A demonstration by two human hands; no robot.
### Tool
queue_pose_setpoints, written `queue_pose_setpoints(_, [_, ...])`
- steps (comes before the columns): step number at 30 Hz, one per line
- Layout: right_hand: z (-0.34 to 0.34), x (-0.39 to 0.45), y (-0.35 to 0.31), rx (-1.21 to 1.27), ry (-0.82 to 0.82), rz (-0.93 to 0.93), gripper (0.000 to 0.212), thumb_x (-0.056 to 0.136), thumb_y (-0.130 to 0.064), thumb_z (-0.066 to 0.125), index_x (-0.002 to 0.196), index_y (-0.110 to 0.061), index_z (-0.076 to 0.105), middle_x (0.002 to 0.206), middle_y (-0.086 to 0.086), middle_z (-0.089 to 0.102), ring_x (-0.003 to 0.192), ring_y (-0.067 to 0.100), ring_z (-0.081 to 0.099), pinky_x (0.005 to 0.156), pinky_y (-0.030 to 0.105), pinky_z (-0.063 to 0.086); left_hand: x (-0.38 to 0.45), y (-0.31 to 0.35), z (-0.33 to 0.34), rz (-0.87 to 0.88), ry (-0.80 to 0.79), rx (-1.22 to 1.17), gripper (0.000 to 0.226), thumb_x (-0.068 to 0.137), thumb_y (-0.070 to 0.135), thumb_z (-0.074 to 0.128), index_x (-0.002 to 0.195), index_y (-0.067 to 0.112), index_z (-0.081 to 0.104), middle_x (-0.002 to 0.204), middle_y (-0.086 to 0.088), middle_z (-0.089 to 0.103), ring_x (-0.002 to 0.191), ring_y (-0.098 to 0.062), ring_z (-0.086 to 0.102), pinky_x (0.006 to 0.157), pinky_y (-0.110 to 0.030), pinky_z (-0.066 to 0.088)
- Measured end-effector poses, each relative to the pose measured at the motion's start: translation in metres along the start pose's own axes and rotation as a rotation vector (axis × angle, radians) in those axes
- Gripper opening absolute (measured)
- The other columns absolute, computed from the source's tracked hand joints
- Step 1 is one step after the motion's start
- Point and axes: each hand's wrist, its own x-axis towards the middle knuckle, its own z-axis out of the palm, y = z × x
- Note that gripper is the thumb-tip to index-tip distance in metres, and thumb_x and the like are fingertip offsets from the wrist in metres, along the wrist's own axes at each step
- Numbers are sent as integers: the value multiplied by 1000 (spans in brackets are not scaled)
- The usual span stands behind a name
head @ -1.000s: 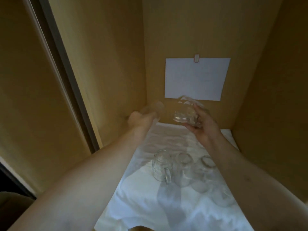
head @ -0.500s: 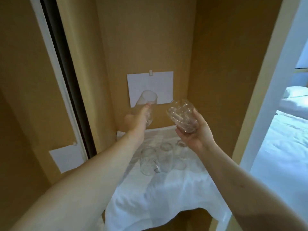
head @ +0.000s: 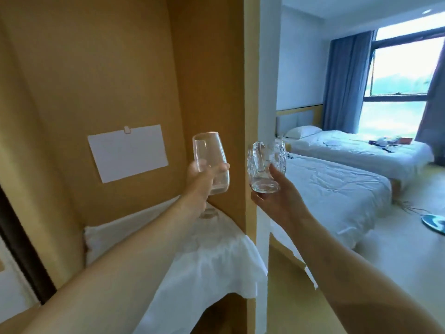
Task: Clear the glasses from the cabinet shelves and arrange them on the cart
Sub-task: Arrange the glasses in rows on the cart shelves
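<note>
Nearest, two bare forearms rise from five and seven o'clock toward the middle of the view. The left hand [head: 204, 182] has its fingers and thumb curled round the lower body of a smooth glass [head: 210, 162], held upright at about nine o'clock of centre, in front of the cabinet's [head: 120, 68] wooden side panel. The right hand [head: 277, 196] cups a patterned glass mug [head: 266, 168] from beneath, fingers wrapped round its thick base, just past the cabinet's front edge toward three o'clock. The two glasses are near each other but apart.

Below the left forearm, the shelf [head: 216, 261] is covered with a white cloth; something clear at the left wrist may be another glass, though it is mostly hidden. Behind, at ten o'clock, a white sheet of paper [head: 127, 151] is clipped to the back wall. Farther off, at two o'clock, lie two beds [head: 337, 189] and a window [head: 404, 68].

The step looks like carrying: both glasses are off the shelf. The cart is not in view, so the next move calls for finding it and setting each glass down upright, without knocking them together.
</note>
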Motion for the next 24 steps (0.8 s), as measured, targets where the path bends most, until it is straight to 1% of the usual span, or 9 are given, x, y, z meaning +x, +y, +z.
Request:
queue_pose_setpoints(3, [-37,-23,-38,7,35,-77,47,74,-16,85,118,-9,69,119,16,65,105,28,67,94,39,54,-11,-7,57,-14,-138,-22,85,54,34,89,128,17,51,116,-8,68,99,-24,71,55,-27,57])
queue_pose_setpoints(6, [-78,-53,-75,-30,45,-156,46,76,-15,85,120,-8,72,126,19,66,113,33,66,98,49,53,-22,-18,118,-31,-257,-24,93,53,36,89,133,14,47,118,-9,66,101,-24,69,65,-37,62])
queue_pose_setpoints(10, [-134,-98,-129,-61,124,-231,81,69,-32,92,138,-10,57,127,17,64,113,31,64,106,50,48,-39,-39,204,-51,-355,29,94,62,41,88,140,15,42,122,-6,63,101,-17,68,59,-19,49])
queue_pose_setpoints(12, [-159,-121,-160,-99,183,-273,84,63,-34,95,135,-10,59,129,17,62,113,30,63,106,49,46,-44,-53,248,-85,-399,29,90,67,37,89,140,15,42,122,-7,63,102,-17,67,56,-16,47])
queue_pose_setpoints(15, [-196,-154,-203,-163,320,-319,101,51,-33,100,138,-2,57,135,21,58,117,32,61,101,45,50,-53,-72,317,-128,-472,30,86,70,31,91,140,14,43,122,-9,63,104,-21,67,54,-17,52])
queue_pose_setpoints(16, [-209,-164,-216,-168,343,-339,99,49,-31,101,135,-2,60,134,21,61,115,33,63,97,46,54,-58,-78,340,-137,-503,29,89,65,32,92,138,14,44,121,-9,63,103,-21,68,56,-20,52])
queue_pose_setpoints(19, [-248,-194,-252,-188,374,-380,69,57,-24,96,120,-10,71,124,18,69,108,33,70,88,46,59,-74,-95,410,-139,-604,78,88,62,34,94,134,17,46,120,-6,64,102,-20,68,63,-26,50])
queue_pose_setpoints(22, [-291,-223,-283,-261,467,-424,65,76,-17,81,137,-14,59,132,14,66,117,33,66,89,48,57,-89,-116,473,-129,-672,125,81,67,33,93,132,19,47,118,-3,63,105,-22,66,73,-29,49])
queue_pose_setpoints(24, [-316,-239,-301,-277,511,-442,65,78,-20,81,139,-16,57,134,13,65,117,32,66,89,48,56,-98,-128,510,-153,-719,133,81,67,32,93,133,19,47,119,-4,63,107,-24,66,77,-33,52])
